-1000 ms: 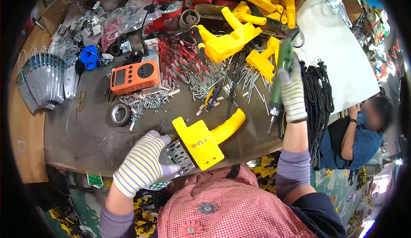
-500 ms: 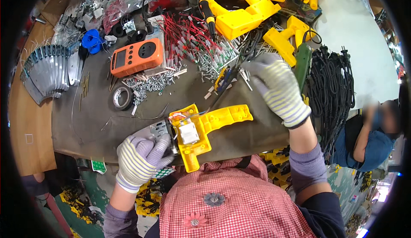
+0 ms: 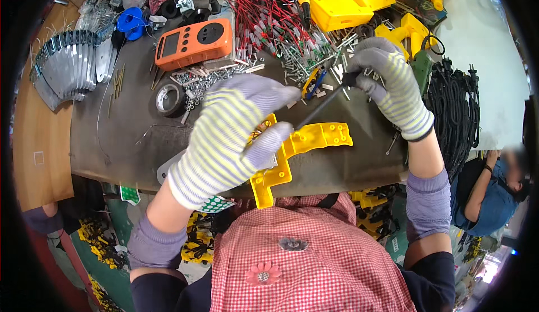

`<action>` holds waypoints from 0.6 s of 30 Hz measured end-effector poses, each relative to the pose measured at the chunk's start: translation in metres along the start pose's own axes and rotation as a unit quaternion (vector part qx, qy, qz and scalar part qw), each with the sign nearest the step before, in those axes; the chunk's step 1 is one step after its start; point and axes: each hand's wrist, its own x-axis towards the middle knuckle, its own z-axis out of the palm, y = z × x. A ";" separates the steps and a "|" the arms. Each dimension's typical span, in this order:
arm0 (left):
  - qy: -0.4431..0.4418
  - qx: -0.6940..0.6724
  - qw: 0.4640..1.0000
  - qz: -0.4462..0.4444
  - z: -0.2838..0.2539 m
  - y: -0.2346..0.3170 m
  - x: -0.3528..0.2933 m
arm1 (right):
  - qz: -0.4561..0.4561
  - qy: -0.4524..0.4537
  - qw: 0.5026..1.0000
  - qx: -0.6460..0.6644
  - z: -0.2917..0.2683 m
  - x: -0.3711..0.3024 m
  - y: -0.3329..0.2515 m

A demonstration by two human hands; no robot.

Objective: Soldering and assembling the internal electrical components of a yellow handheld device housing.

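A yellow plastic tool housing half (image 3: 320, 137) lies at the table's near edge with its hollow side up. My left hand (image 3: 224, 129), in a striped work glove, reaches over it with thumb and fingers apart. That hand hides most of the parts inside the housing and the metal piece at its left. A black cord (image 3: 321, 111) slants up from the housing to my right hand (image 3: 393, 84), also gloved. Its fingers are closed on the cord's upper end. Part of a grey metal blade (image 3: 168, 169) shows left of my left wrist.
An orange meter (image 3: 193, 42), black tape roll (image 3: 168, 99), nuts and screws (image 3: 303, 59) lie beyond my hands. Metal blades (image 3: 67, 67) fan out at left. Black power cords (image 3: 452, 110) lie at right, yellow housings (image 3: 342, 11) at the back. A person (image 3: 488, 194) sits at right.
My left hand has left the metal piece and moved up and right over the housing, fingers spreading. My right hand has shifted right and now grips the cord, which stretches toward the housing.
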 end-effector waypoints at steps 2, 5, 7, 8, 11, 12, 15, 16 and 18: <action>-0.067 -0.080 0.993 -0.053 0.006 0.005 0.007 | 0.005 -0.002 1.000 -0.030 -0.008 -0.011 -0.015; -0.058 -0.094 0.994 -0.025 0.006 0.002 -0.002 | 0.021 0.011 0.997 -0.074 -0.009 -0.040 -0.035; -0.044 -0.119 0.991 -0.037 0.007 0.005 -0.014 | 0.041 0.021 0.997 -0.067 -0.002 -0.060 -0.048; -0.052 -0.129 0.989 -0.042 0.007 0.006 -0.016 | 0.044 0.018 0.997 -0.057 0.002 -0.065 -0.052; -0.073 -0.079 0.994 -0.015 0.011 0.008 -0.019 | 0.036 0.026 0.995 -0.086 0.009 -0.073 -0.057; -0.070 -0.059 0.996 0.002 0.014 0.008 -0.020 | 0.038 0.026 0.995 -0.086 0.011 -0.076 -0.057; -0.064 -0.051 0.997 0.003 0.014 0.009 -0.019 | 0.046 0.047 0.993 -0.096 0.014 -0.078 -0.057; -0.064 -0.051 0.997 0.003 0.014 0.010 -0.019 | 0.034 0.046 0.991 -0.118 0.013 -0.076 -0.057; -0.031 -0.024 0.999 -0.015 0.015 0.012 -0.020 | 0.021 0.045 0.989 -0.139 0.011 -0.071 -0.054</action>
